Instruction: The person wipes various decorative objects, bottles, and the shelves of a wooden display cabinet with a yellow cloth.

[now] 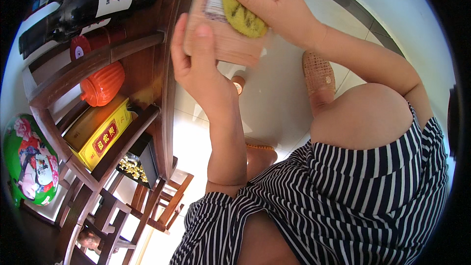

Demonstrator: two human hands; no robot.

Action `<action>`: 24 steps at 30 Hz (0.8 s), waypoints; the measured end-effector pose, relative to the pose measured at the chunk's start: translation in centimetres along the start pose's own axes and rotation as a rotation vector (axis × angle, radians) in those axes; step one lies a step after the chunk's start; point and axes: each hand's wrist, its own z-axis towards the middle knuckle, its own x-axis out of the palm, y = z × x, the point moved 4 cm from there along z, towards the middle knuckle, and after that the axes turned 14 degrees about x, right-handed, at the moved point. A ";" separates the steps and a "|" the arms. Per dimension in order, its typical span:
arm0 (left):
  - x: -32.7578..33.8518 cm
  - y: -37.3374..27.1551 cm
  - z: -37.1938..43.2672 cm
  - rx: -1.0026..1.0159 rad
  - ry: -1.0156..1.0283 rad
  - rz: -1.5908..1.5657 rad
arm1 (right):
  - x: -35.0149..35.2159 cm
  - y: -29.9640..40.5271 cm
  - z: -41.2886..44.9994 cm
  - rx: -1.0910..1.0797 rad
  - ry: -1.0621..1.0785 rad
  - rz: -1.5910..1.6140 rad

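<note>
My left hand [200, 70] grips a box with a pale wood-grain surface [235, 46], its thumb on the near face and fingers around the left edge. That face bears a white printed label [215, 5]. In my right hand [290, 16] is a folded yellow-green cloth [243, 11], pressed by the thumb against the box and partly covering the label. The box is slightly blurred. It is held up over the tiled floor, close beside a dark wooden shelf unit [167, 81].
Dark wine bottles [79, 9], an orange ribbed jar [105, 84], a yellow box [103, 140] and a black box with gold ornaments [141, 162] fill the shelves at left. A green decorated object [31, 162] stands further left. A small brown cylinder [238, 81] is on the floor below.
</note>
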 end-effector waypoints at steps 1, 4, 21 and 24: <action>0.0 0.0 0.1 0.023 -0.063 -0.030 | 0.8 -1.5 0.2 0.003 -0.119 0.079; 0.4 0.7 -0.2 0.131 -0.090 -0.024 | 2.1 -1.8 -0.8 0.061 -0.146 0.310; -2.4 2.6 -0.7 0.143 -0.087 0.063 | 4.0 -6.7 -2.4 0.389 0.197 0.057; -4.3 1.0 -1.1 -0.088 0.097 -0.016 | 4.1 -7.8 -2.8 0.082 0.070 -0.058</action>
